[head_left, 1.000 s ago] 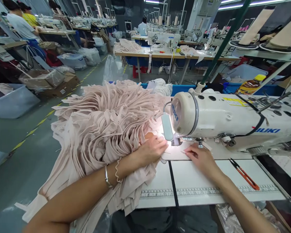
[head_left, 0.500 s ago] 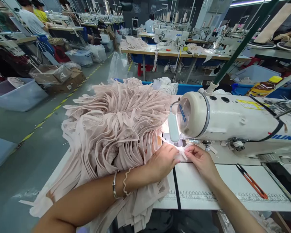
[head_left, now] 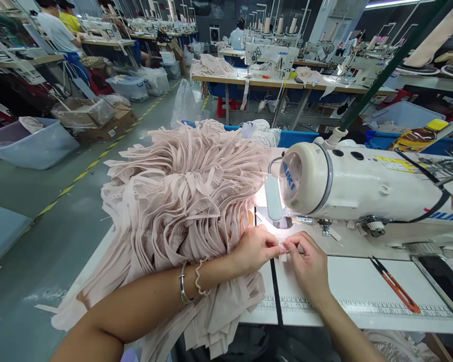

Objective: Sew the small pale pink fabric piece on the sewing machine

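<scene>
Pale fabric [head_left: 283, 258] lies between pinching fingers [head_left: 273, 251] beside a ruffled pinkish heap [head_left: 173, 201].

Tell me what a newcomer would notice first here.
A large heap of pale pink fabric pieces covers the left of the white tabletop. To its right stands a white JUKI sewing machine. Just in front, the left hand and right hand pinch a small pale piece between their fingers.
</scene>
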A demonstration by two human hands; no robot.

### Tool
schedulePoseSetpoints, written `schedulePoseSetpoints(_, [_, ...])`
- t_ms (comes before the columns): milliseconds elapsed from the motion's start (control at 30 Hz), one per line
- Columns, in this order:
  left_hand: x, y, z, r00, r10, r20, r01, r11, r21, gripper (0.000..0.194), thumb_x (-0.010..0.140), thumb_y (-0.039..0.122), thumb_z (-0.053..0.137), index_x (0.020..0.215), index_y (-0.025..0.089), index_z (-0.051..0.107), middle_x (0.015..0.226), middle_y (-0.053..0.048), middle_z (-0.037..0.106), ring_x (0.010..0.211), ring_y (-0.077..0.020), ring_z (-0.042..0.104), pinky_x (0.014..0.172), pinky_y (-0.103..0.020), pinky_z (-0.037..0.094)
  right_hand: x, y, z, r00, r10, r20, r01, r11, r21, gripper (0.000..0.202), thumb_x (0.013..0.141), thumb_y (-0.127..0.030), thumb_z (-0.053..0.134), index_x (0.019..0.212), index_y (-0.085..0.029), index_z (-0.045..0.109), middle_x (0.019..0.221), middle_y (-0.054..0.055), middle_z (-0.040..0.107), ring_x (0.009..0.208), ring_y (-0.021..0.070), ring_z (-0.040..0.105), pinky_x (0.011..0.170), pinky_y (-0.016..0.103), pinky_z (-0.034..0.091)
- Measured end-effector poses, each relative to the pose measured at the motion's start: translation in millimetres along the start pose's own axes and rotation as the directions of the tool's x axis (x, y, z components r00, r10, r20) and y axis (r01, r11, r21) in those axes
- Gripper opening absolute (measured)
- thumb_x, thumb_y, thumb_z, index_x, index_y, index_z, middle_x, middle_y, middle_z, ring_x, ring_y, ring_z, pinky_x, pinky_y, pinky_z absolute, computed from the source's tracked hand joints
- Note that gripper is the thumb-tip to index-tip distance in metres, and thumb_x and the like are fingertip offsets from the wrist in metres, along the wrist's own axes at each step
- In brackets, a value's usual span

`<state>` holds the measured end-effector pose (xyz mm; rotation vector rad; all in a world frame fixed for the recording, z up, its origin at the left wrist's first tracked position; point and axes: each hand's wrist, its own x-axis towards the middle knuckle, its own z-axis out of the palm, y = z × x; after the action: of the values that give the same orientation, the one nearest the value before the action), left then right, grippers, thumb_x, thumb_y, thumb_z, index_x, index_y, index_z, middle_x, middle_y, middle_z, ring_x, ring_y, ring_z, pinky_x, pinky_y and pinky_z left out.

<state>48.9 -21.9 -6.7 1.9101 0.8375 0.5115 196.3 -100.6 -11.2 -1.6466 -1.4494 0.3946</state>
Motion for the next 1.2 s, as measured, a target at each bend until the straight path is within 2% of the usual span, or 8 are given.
schedulePoseSetpoints(100, [-0.2,0.2,-0.8,1.0,0.003,0.026,-0.004,1.0,0.005,0.028,0.083,0.031,0.073,0.059,0.018,0.068,0.062,0.003,0.063,0.074,-0.014,0.057,0.08,-0.026,0.043,-3.1,5.5,-3.4,0.984,-0.021,-0.177,-0.01,0.985,-0.175,0.027,0.094,-0.035,0.047,0.07,-0.024,0.056,0.072,0.002,0.06,0.07,0.0179,0.055,0.063,0.03,0.041])
schedulePoseSetpoints(200, [-0.5,0.6,-1.6,0.999,-0.033,0.031,0.033,0.999,-0.01,0.027,0.083,0.033,0.074,0.061,0.019,0.069,0.064,0.002,0.065,0.078,-0.0152,0.057,0.081,-0.026,0.044,-3.8,11.2,-9.9,0.956,0.011,-0.294,-0.066,0.982,-0.176,0.024,0.092,-0.038,0.049,0.075,-0.024,0.059,0.074,0.004,0.061,0.069,0.0189,0.055,0.059,0.031,0.04])
schedulePoseSetpoints(333, [-1.0,-0.2,-0.8,0.999,-0.041,0.033,0.042,0.998,-0.039,0.025,0.081,0.033,0.076,0.061,0.02,0.07,0.064,0.002,0.067,0.08,-0.0161,0.058,0.082,-0.026,0.044,-4.8,9.2,-10.6,0.988,-0.087,-0.131,0.079,0.995,-0.065,0.022,0.091,-0.037,0.057,0.074,-0.025,0.061,0.074,0.002,0.063,0.072,0.0188,0.058,0.062,0.031,0.044])
schedulePoseSetpoints(433, [-1.0,-1.1,0.3,0.999,-0.052,0.011,0.053,0.998,-0.045,0.022,0.08,0.031,0.076,0.061,0.02,0.071,0.066,0.002,0.067,0.08,-0.0157,0.058,0.082,-0.026,0.044,-6.2,6.9,-6.2,0.986,-0.169,-0.017,0.168,0.985,-0.051,0.021,0.092,-0.03,0.058,0.073,-0.025,0.062,0.073,0.001,0.064,0.072,0.0177,0.059,0.064,0.03,0.046])
schedulePoseSetpoints(600, [-0.2,-0.3,0.4,0.997,-0.074,0.012,0.075,0.996,-0.04,0.021,0.08,0.03,0.076,0.063,0.019,0.072,0.068,0.002,0.068,0.082,-0.0161,0.058,0.086,-0.028,0.042,-6.8,10.3,-4.7,0.983,-0.154,-0.098,0.145,0.985,-0.099,0.015,0.092,-0.022,0.054,0.081,-0.024,0.064,0.08,0.001,0.066,0.078,0.0166,0.062,0.067,0.028,0.048])
schedulePoseSetpoints(767, [0.0,0.9,-0.3,0.996,-0.094,0.005,0.094,0.991,-0.092,0.019,0.077,0.024,0.078,0.06,0.02,0.072,0.066,0.002,0.066,0.082,-0.0161,0.058,0.08,-0.025,0.043,-7.0,7.0,-3.7,0.972,-0.233,-0.033,0.231,0.97,-0.073,0.015,0.091,-0.022,0.059,0.077,-0.024,0.063,0.074,-0.001,0.065,0.072,0.0152,0.059,0.064,0.027,0.047])
schedulePoseSetpoints(967, [-0.1,0.6,0.0,0.996,-0.095,0.0,0.094,0.994,-0.052,0.018,0.079,0.026,0.078,0.062,0.02,0.073,0.067,0.002,0.067,0.081,-0.0157,0.058,0.085,-0.027,0.041,-8.4,7.3,-3.1,0.97,-0.209,-0.121,0.192,0.971,-0.141,0.015,0.093,-0.021,0.055,0.082,-0.024,0.064,0.08,0.001,0.068,0.076,0.0166,0.062,0.067,0.029,0.049])
schedulePoseSetpoints(1200, [-0.4,1.2,0.5,0.996,-0.093,-0.013,0.091,0.991,-0.097,0.019,0.076,0.023,0.077,0.058,0.021,0.072,0.063,0.003,0.064,0.078,-0.0151,0.058,0.075,-0.023,0.041,-7.5,9.0,-1.9,0.947,-0.307,-0.097,0.287,0.942,-0.174,0.016,0.091,-0.019,0.058,0.076,-0.024,0.061,0.072,-0.002,0.065,0.068,0.0146,0.059,0.063,0.029,0.047])
